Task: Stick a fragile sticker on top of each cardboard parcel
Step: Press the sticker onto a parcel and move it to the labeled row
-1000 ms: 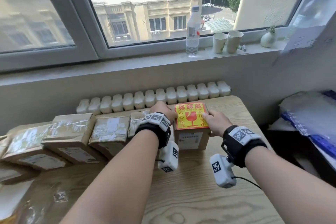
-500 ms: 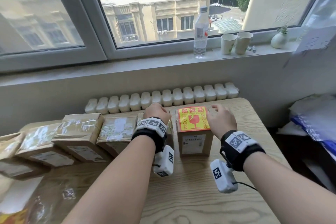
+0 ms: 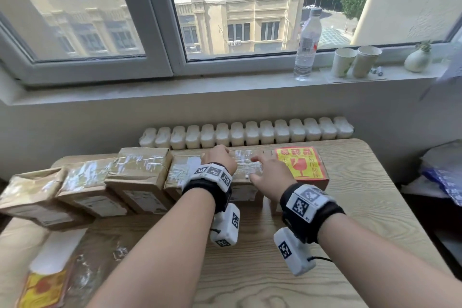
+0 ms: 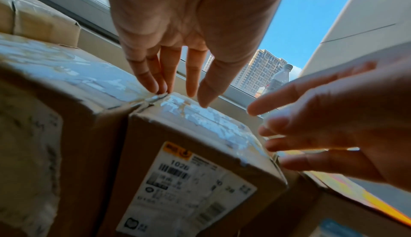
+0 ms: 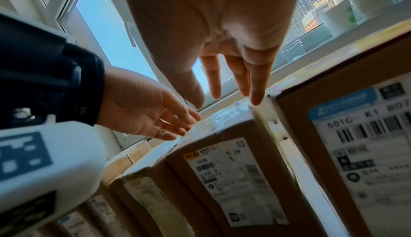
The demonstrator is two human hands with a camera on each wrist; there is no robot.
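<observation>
Your left hand (image 3: 220, 159) and right hand (image 3: 268, 175), fingers straight and holding nothing, rest on a tape-covered brown cardboard parcel (image 4: 195, 161) on the wooden bench (image 3: 350, 220), just left of the parcel wearing the red-and-yellow fragile sticker (image 3: 301, 163)

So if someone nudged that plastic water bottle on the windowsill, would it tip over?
Probably, yes. The bottle is tall and narrow and stands upright on the sill, so it looks top-heavy. It seems nearly empty, so likely light. Once down, its round body would probably roll.
</observation>
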